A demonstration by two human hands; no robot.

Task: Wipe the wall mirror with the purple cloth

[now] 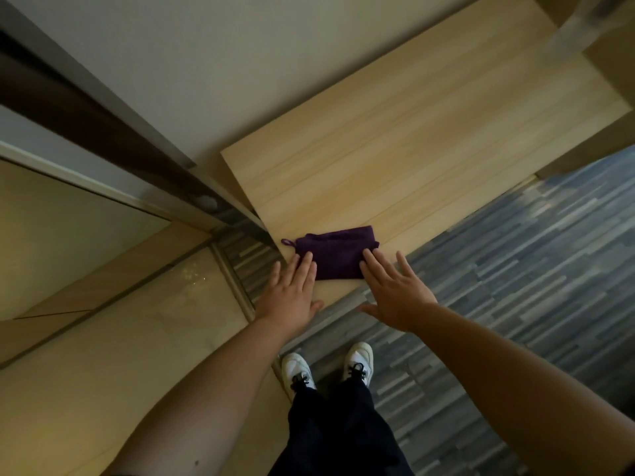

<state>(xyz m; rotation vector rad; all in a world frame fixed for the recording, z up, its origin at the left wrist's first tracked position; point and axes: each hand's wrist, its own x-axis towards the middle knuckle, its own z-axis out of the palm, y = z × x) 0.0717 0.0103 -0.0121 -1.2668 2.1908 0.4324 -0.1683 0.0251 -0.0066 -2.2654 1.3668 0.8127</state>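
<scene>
A folded purple cloth (335, 254) with a small hanging loop on its left lies near the front corner of a light wooden tabletop (412, 132). My left hand (292, 293) is flat and open, its fingertips touching the cloth's left edge. My right hand (395, 290) is also spread flat, with its fingertips resting on the cloth's right edge. Neither hand grips the cloth. At the left, a tall wall mirror (68, 235) in a metal frame reflects the room.
A white wall (189, 63) stands behind the table. The floor is grey-blue striped carpet (515, 269) on the right and beige tile (137, 338) on the left. My white shoes (326, 369) and dark trousers show below. A cardboard-coloured edge sits at top right.
</scene>
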